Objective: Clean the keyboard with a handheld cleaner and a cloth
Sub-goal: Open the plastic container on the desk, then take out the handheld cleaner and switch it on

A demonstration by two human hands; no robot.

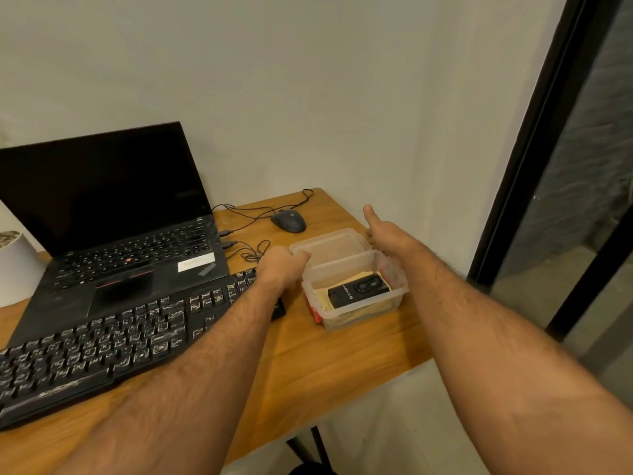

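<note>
On the far left of the desk, a white pot is sitting beside the open laptop, and the black keyboard you are meant to clean is lying right in front of the laptop, angled along the near edge so it is within easy reach. Its keys are looking dusty, which is likely why the tools are coming out now. Your left hand is curling over the near-left rim of the clear plastic container, gripping it, probably to keep the light tub from sliding. Inside that tub the black handheld cleaner is lying flat on something pale yellow, possibly the cloth, though I cannot tell for sure. The lid is lying just behind the tub, touching it, so the opening is free. Your right hand is hovering at the far-right corner, thumb stuck up and the rest of the fingers hidden, so I cannot tell whether it is holding the lid or the tub. Behind, a wired mouse is resting near the wall, well out of the way.
</note>
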